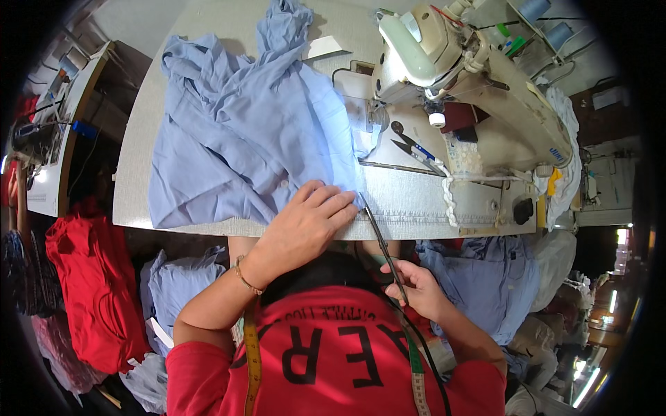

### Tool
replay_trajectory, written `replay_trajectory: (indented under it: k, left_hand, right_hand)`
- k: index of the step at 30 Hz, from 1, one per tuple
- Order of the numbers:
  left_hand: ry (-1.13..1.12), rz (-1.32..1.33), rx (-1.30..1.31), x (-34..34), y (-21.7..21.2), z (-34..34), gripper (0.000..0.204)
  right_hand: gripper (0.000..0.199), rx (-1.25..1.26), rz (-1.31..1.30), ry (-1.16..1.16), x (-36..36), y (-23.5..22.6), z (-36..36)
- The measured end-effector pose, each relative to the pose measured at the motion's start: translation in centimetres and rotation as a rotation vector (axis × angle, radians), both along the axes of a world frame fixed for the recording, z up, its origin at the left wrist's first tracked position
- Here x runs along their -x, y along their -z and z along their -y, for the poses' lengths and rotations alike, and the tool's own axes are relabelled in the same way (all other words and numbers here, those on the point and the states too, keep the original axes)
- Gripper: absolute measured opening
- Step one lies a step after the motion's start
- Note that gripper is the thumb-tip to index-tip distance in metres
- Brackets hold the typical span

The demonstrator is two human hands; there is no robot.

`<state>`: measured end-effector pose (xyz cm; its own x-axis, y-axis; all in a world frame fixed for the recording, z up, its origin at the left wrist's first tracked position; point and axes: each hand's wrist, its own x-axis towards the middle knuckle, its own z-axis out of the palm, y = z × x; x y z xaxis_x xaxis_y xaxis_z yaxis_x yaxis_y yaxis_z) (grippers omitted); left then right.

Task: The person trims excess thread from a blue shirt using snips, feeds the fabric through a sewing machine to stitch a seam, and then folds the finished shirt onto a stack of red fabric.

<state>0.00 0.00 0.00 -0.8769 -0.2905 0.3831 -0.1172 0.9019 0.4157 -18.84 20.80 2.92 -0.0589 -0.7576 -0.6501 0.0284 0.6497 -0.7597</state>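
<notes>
A light blue cloth garment (236, 125) lies rumpled over the left half of the sewing table. My left hand (316, 215) is on its near right corner, fingers bent and close together over the cloth, the thumb hidden underneath. My right hand (416, 288), lower and to the right, grips a long thin black tool (380, 239) between thumb and fingers. It slants up and left, its narrow tip at the garment's edge beside my left fingertips. Seen edge-on, it may be scissors; I cannot tell. A white sewing machine (423, 52) stands beyond, its needle area right of the cloth.
Small blue-handled thread snips (416, 152) lie on the machine bed, near a dark red piece (463, 116). A white braided cord (449, 201) hangs at the table's front edge. Blue garments (485, 284) are heaped below right, a red garment (94, 291) below left. A yellow tape measure (250, 360) drapes over my shirt.
</notes>
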Motion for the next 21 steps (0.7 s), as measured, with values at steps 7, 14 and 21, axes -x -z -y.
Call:
replay_trajectory:
  k: [7,14,21]
  left_hand:
    - [0.000,-0.002,0.004,0.0,-0.1,0.0,0.041]
    - [-0.003,0.009,-0.003,-0.2,0.0,0.0,0.040]
    - [-0.002,0.000,-0.005,-0.2,0.1,0.0,0.039]
  right_hand:
    - [0.042,-0.020,-0.015,0.047,-1.1,-0.5,-0.2]
    - [0.041,-0.017,-0.047,0.036,-1.3,-0.3,-0.4]
    - [0.037,-0.014,0.057,0.093,-1.7,-0.8,-0.1]
